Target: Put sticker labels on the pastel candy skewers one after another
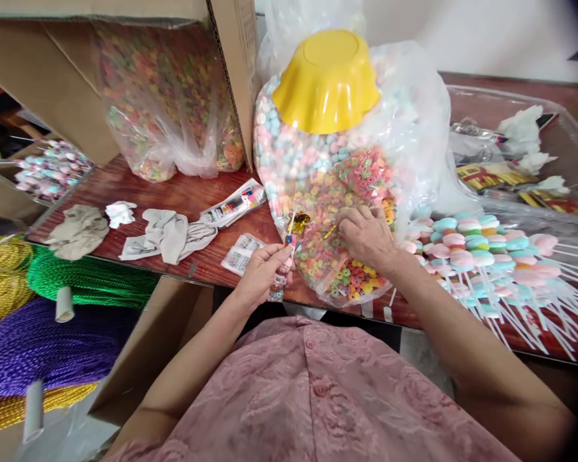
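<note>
Pale wall (462, 38) behind reddish-brown table (183, 192)

We see dusty-pink shirt (260, 398), tonal rose pattern across cloth. Round pink buttons (320, 389) sit along front seam (312, 420). Matching sleeve (147, 452) shows at left. Forearms (197, 356), left hand (262, 274), right hand (368, 236) bare.

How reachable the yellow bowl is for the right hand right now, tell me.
Probably yes: the yellow bowl lies upside down on the bagged pastel candies, with nothing seen covering it; the right hand would need to stretch past the ring candies.
</note>
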A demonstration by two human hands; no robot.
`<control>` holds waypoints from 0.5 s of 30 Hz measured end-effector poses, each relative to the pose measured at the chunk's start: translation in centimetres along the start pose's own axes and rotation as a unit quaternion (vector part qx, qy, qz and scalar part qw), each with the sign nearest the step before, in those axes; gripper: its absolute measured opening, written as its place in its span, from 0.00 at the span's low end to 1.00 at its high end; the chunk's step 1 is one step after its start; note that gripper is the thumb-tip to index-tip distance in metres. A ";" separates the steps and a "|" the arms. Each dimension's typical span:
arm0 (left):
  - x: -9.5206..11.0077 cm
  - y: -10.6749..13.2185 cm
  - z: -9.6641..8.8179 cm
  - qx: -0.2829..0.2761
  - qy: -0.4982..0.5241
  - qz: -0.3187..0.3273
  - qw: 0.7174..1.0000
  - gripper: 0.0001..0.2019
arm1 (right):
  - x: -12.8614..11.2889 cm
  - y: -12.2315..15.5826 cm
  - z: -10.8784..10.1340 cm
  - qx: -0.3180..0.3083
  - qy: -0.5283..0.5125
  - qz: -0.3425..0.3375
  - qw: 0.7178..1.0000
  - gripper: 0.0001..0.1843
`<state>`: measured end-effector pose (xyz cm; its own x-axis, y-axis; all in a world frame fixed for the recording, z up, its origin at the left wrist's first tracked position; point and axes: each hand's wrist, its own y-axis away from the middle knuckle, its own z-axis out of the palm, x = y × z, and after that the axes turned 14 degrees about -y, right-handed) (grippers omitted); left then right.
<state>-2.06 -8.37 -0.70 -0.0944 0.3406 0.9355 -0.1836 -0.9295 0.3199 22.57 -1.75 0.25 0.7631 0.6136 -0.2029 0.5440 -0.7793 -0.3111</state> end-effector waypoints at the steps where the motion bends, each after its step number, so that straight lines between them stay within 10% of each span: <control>1: 0.0 0.0 0.1 -0.002 -0.005 -0.003 1.000 0.21 | -0.3 0.4 -0.3 0.046 -0.041 0.006 0.998 0.07; 5: 0.2 -0.6 1.3 -0.027 -0.028 0.005 0.999 0.20 | -4.0 1.6 -1.3 0.206 -0.216 0.016 0.954 0.08; 10: 0.4 -1.4 2.9 -0.033 -0.071 0.063 0.995 0.19 | -8.7 1.4 0.0 0.162 -0.265 -0.021 0.950 0.12; 15: 0.4 -0.4 2.1 -0.079 -0.072 0.027 0.994 0.20 | -8.6 1.1 1.5 0.177 -0.370 0.042 0.911 0.12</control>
<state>-0.02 -8.18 -0.18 0.0314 0.2566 0.9660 -0.3342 -0.9082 0.2521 16.11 -7.69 0.24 0.2805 0.5733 -0.7699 0.2480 -0.8181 -0.5189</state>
